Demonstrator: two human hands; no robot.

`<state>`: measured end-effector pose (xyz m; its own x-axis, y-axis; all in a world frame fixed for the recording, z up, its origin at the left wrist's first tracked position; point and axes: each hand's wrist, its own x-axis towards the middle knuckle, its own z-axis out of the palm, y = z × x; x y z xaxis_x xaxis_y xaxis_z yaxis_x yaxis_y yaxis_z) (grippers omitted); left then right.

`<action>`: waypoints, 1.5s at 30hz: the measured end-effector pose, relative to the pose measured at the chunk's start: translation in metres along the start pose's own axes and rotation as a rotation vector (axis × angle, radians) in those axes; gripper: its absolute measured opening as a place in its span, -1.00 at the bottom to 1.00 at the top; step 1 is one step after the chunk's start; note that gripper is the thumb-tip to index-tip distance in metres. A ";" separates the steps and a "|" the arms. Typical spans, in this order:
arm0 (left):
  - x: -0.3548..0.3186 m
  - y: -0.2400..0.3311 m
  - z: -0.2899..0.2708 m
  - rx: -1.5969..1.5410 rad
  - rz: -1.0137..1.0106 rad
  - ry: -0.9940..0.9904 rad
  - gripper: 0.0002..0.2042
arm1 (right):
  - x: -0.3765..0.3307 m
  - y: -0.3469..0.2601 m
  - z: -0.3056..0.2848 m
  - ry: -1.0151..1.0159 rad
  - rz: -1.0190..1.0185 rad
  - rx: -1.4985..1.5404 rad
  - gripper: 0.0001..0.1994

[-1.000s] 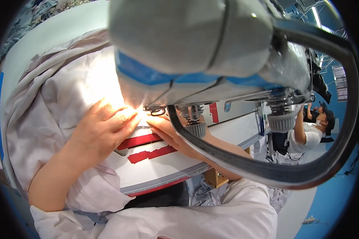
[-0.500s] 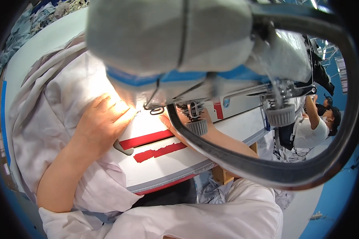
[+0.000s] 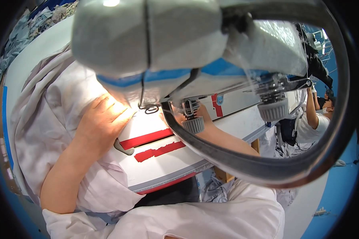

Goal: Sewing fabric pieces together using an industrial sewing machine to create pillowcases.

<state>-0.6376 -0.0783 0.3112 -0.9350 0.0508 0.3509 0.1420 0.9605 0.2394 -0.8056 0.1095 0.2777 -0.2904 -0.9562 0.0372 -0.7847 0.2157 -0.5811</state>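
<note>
My left hand lies flat on a pale, pinkish-white cloth, its fingers stretched toward the brightly lit spot under the sewing machine. Glare washes out the fingertips. On the other side of that spot, my right hand is behind a ribbed tension knob and a dark curved bar. Its fingers are mostly hidden, so their grip does not show. The cloth bunches around my left forearm and hangs over the table's front edge.
Red tape strips mark the white machine bed near a measuring tape along the front edge. A second ribbed knob juts out at the right. Fabric scraps pile up at the far left. A person works at the far right.
The machine head appears farther left in view, apparently from a head movement. My left hand stays nearly still on the cloth; less of my right thumb shows.
</note>
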 end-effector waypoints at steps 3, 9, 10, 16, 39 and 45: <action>-0.003 -0.003 0.000 -0.007 -0.019 -0.010 -0.73 | 0.001 0.000 0.003 0.010 0.039 0.133 -0.68; -0.020 -0.017 -0.007 0.149 -0.026 0.037 -0.74 | 0.009 -0.003 0.003 0.069 -0.134 0.148 -0.67; -0.026 -0.025 -0.019 0.157 -0.117 0.169 -0.71 | 0.008 -0.015 -0.012 0.278 -0.411 -0.107 -0.70; -0.133 -0.028 -0.066 0.367 -0.581 -0.038 -0.59 | -0.123 -0.070 0.056 -0.143 -0.756 0.524 -0.77; -0.139 0.043 -0.078 0.156 -0.646 0.252 -0.44 | -0.213 -0.100 0.155 -0.399 -0.157 0.794 -0.70; -0.076 0.079 -0.031 -0.080 -0.218 -0.208 -0.47 | -0.123 -0.083 0.023 -0.140 -0.405 0.456 -0.85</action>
<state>-0.5451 -0.0150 0.3308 -0.9915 -0.0912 0.0930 -0.0516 0.9307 0.3622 -0.6927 0.2048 0.3028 0.0803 -0.9679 0.2381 -0.4954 -0.2460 -0.8331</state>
